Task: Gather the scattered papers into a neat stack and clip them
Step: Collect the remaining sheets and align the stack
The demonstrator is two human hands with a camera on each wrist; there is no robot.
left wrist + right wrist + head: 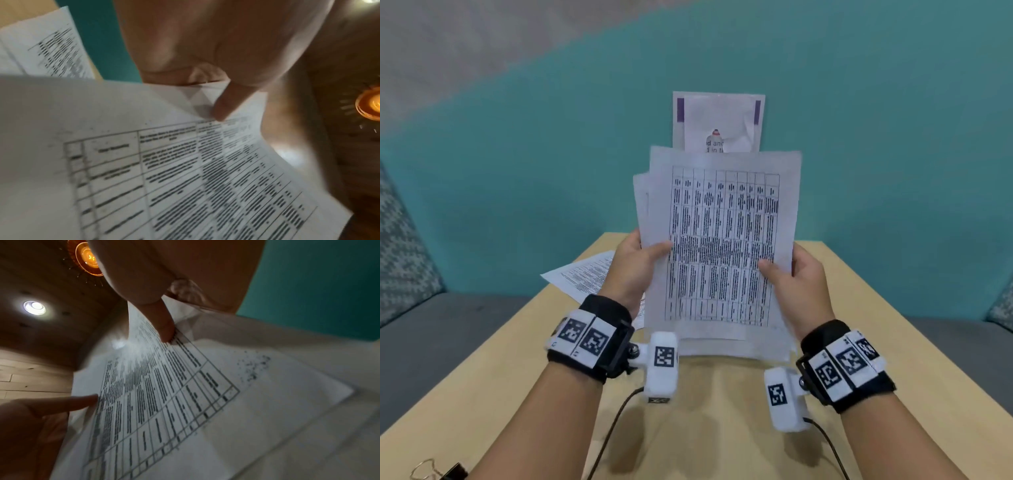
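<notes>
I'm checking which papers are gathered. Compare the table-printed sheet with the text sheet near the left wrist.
The table sheet is held upright, off the table, by the left hand and right hand; the text sheet lies flat, untouched. The table sheet shows a ruled grid; the text sheet shows plain lines. Both are white printed paper.
</notes>
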